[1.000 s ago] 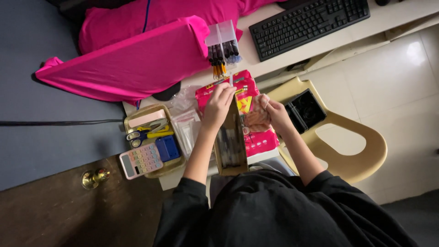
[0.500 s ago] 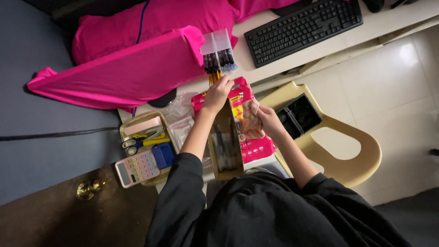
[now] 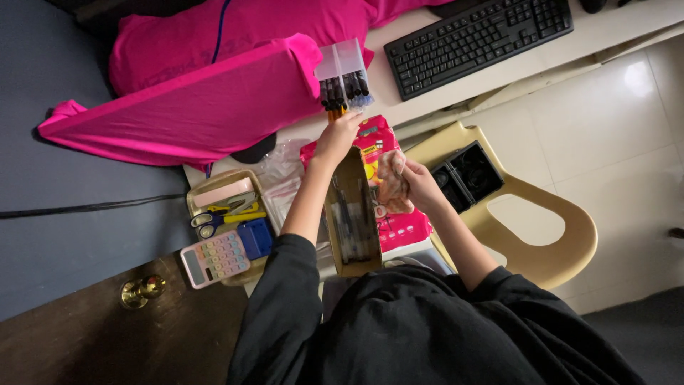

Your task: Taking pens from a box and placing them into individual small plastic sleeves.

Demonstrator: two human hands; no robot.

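Note:
My left hand (image 3: 336,137) grips the far end of a long tan box (image 3: 353,217) that holds several pens and stands open toward me over the desk. My right hand (image 3: 417,182) is closed around a crumpled pinkish cloth (image 3: 392,184) pressed against the box's right side. Under both hands lies a bright pink packet (image 3: 402,228) with printed pictures. Just beyond my left hand stands a clear pen holder (image 3: 343,75) full of dark markers.
A tan tray (image 3: 221,187) at the left holds scissors (image 3: 221,217), a blue item and a pastel calculator (image 3: 214,258). Pink fabric (image 3: 192,107) drapes a board behind. A black keyboard (image 3: 477,39) lies far right. A beige plastic chair (image 3: 548,235) carries a black case (image 3: 467,171).
The view has shifted slightly. My left hand stays on the box's far end, and my right hand with the cloth has stayed at the box's right side.

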